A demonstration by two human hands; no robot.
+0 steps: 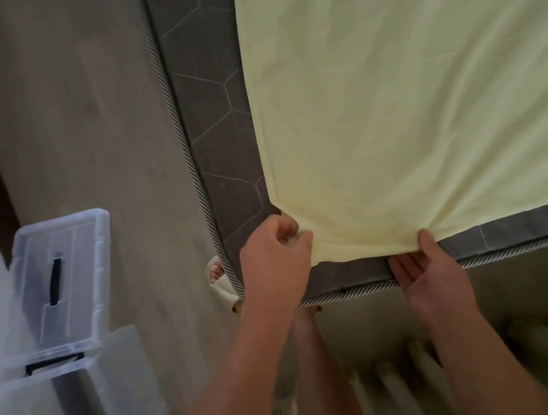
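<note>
Reaching out closest to us, left hand (273, 259) and right hand (425, 271) are both at the near corner of the bed. Biggest thing first: the grey quilted mattress (214, 128), hexagon stitching, striped piping round its edge. Spread across it is the pale yellow sheet (406, 87), stopping short, so a grey strip shows bare down the left side and along the near edge. Over on the floor (83, 127) to the left, a clear plastic storage box (62, 267), a dark handle set in its lid. Now the hands: the left has its fingers curled tight, pinching the sheet's corner. The right lies palm up, fingertips tucked under the near hem, thumb pressed on top, gripping it. Just beside the mattress corner, a cream slipper (222, 293), toes peeking out.
</note>
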